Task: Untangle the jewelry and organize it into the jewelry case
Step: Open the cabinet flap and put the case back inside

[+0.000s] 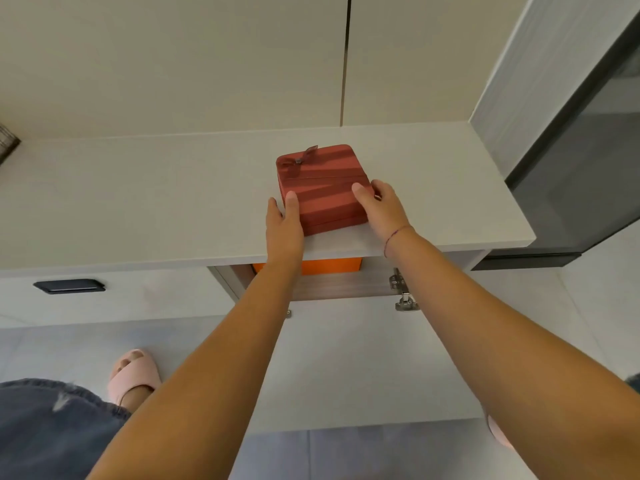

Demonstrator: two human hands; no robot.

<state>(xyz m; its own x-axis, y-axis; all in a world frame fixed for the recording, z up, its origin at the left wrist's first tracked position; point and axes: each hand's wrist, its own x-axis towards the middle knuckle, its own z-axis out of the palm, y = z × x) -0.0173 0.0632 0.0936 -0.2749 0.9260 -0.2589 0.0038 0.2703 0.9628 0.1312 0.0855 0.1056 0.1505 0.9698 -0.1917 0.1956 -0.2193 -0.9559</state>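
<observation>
- Red, bow-topped jewelry case (322,188) is sitting closed near the white bench's (138,202) front edge.
- Left hand (284,226) and right hand (382,211) are clamping their fingers (381,188) on its sides.
- Orange box (329,265) is showing below the bench.

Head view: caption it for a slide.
Left hand and right hand hold the closed red jewelry case on the white counter.

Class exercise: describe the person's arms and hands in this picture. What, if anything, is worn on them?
The left forearm and right forearm are bare, with no sleeves in view. The left hand shows no ring or watch. The right hand is also ringless, but its wrist carries a thin purple string bracelet.
</observation>
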